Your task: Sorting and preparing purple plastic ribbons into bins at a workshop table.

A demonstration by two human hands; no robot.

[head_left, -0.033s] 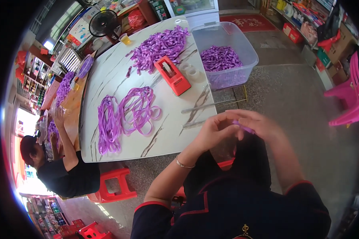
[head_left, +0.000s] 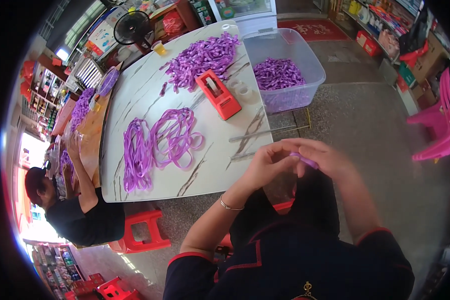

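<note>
Over my lap, just off the table's near right edge, my two hands meet around a small piece of purple ribbon (head_left: 305, 160). My left hand (head_left: 269, 164) is curled with thumb and fingers closed at the ribbon's left end. My right hand (head_left: 324, 156) closes on it from the other side, its fingers partly covering it. Loops of purple ribbon (head_left: 137, 156) lie in two loose bundles on the marbled white table (head_left: 205, 175). Behind them stands a red tape dispenser (head_left: 225, 104), beside a heap of folded purple ribbons (head_left: 200, 60).
A clear plastic bin (head_left: 310, 75) with more purple pieces stands at the table's right. Clear tape rolls (head_left: 243, 91) and metal strips (head_left: 250, 134) lie near that edge. A co-worker (head_left: 80, 215) sits at left near a red stool (head_left: 142, 232). Pink chairs (head_left: 440, 120) stand at right.
The purple ribbon shows slightly more between my hands, my right fingers having shifted a little. The whole view has moved very slightly; the things on the table stay put.
</note>
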